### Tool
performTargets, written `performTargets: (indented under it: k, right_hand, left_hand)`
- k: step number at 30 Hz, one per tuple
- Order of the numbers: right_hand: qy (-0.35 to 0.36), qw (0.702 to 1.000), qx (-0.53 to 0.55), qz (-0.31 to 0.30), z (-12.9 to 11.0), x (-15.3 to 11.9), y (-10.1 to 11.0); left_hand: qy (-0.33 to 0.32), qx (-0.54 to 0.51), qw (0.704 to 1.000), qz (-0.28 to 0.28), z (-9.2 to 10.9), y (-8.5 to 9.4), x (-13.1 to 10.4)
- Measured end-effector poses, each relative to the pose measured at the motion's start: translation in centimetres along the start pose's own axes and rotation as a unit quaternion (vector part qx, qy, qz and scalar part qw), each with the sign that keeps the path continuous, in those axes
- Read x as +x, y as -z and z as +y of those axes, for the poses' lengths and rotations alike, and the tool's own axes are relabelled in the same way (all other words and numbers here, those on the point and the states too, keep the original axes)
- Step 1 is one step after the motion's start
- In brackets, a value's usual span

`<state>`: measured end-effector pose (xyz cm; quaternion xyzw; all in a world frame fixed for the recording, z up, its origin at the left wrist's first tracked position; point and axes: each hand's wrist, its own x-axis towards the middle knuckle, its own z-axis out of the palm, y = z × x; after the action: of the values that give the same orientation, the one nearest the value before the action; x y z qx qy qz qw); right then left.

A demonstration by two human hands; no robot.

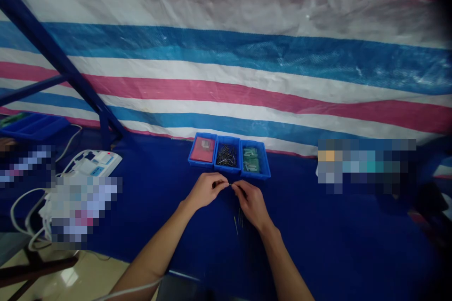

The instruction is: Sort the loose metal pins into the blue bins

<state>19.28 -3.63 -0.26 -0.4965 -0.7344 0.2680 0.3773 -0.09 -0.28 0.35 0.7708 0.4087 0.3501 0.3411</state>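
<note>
Both my hands meet over the blue table, just in front of three small blue bins. My left hand pinches thumb and finger together at one end of a small dark piece. Closed at the piece's other end is my right hand; the piece is too small to name. Several thin rods lie on the table beside and partly below my right hand. The left bin holds a reddish item, the middle bin many dark metal pins, and the right bin pale green pieces.
At the left are a white power strip, white cables, a blue tray and a blue metal frame. A striped sheet hangs behind the table. Blurred items lie at the right.
</note>
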Motion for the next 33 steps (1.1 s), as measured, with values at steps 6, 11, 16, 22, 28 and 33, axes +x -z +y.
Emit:
performTargets:
  k: [6,11,16,22,28,33]
  right_hand:
    - [-0.014,1.0,0.0,0.023,0.48,-0.03,-0.34]
    - [0.006,0.999,0.013,0.033,0.49,-0.02,-0.33]
    - [0.01,0.999,0.004,0.034,0.4,0.09,-0.23]
    - [0.009,1.0,-0.012,0.025,0.61,0.13,-0.36]
    - [-0.012,0.999,-0.012,0.029,0.52,-0.04,-0.44]
    - [0.001,0.999,0.006,0.045,0.25,-0.08,-0.38]
  left_hand:
    - [0.005,0.012,1.0,-0.004,-0.13,0.01,-0.06]
    - [0.006,0.023,1.0,-0.011,-0.19,0.07,-0.11]
    - [0.006,0.031,0.999,-0.013,-0.24,0.02,-0.19]
    - [0.001,0.024,1.0,-0.015,-0.24,0.04,-0.22]
    - [0.014,0.013,1.0,-0.013,-0.12,0.19,-0.07]
    - [0.019,0.003,1.0,-0.01,0.06,0.34,-0.02]
